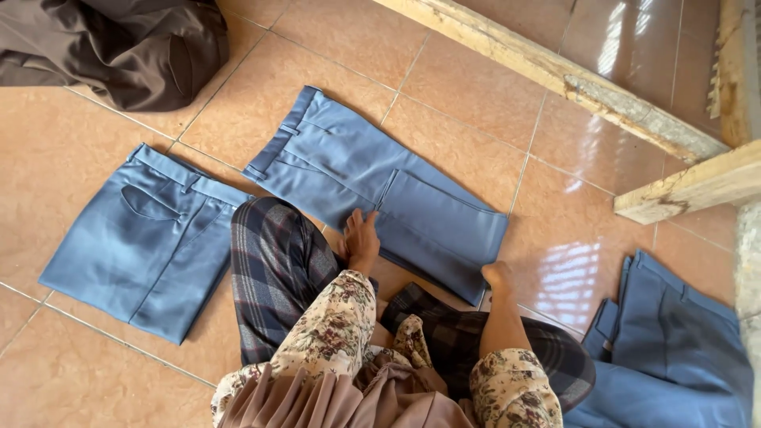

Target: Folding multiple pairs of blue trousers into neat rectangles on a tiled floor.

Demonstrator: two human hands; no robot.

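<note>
A person sits on a floor (pixel 476 103) of large, glossy orange-tan tiles with thin pale grout lines; bright window light glares off the tiles at the right and far right. The person's knees, in dark plaid cloth, and floral sleeves fill the near middle of the view.

The left hand (pixel 361 238) lies flat, fingers together and pointing away, pressed on the near edge of a pair of blue-grey trousers (pixel 380 186). These trousers lie straight ahead of the knees, waistband toward the far left, with the leg part folded back over itself so the fold ends at the right. The right hand (pixel 496 275) touches the near right corner of that folded part; its fingers are tucked at the cloth edge, and whether they pinch it I cannot tell.

To the left, just beside the person's knee, lies a 2nd pair of trousers (pixel 147 238), already folded into a neat rectangle with a back pocket showing. At the near right sits a loose heap of more blue-grey trousers (pixel 674 357). At the far left corner lies a crumpled dark brown garment (pixel 127 43).

Across the far right run 2 rough, unpainted wooden beams (pixel 571 75), one slanting over the tiles and one shorter piece at the right edge.
</note>
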